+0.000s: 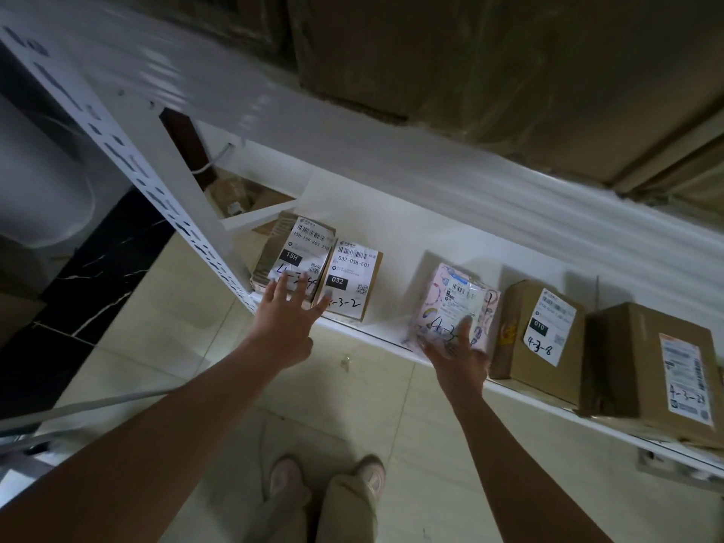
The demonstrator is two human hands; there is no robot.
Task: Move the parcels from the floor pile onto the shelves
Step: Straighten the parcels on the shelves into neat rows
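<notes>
1. At far left, a dark marbled panel (98, 268) runs beside the pale tiled floor (391, 409), and the white perforated post (156, 182) of the rack slants across in front of it.
2. Just right of the post, two brown boxes stand touching side by side on the white shelf (411, 237): the box marked 15H (294, 248) and the box marked 032 (354, 268). Both have white labels with handwriting on them.
3. The left hand (286, 319) reaches to them with fingers spread and straight. Its fingertips lie against the lower front of both boxes and cover part of the writing on the first. It grips nothing.
4. A bare stretch of shelf separates these two from the pink parcel (454, 299), which sits tilted at the shelf's front edge, label up.
5. The right hand (458, 354) lies flat against the pink parcel's near face, fingers spread and straight, one finger reaching up over the handwriting.
6. Just beside the parcel stands the box marked 010 (536, 331). A larger brown box (658, 366) sits close beside that one, at the right edge.
7. An upper shelf (352, 123) overhangs the whole row and carries big brown wrapped bundles (509, 72).
8. Between the arms, the person's shoes (325, 480) stand on the tiles, with a small scrap (345, 360) lying on the floor near the shelf edge.
</notes>
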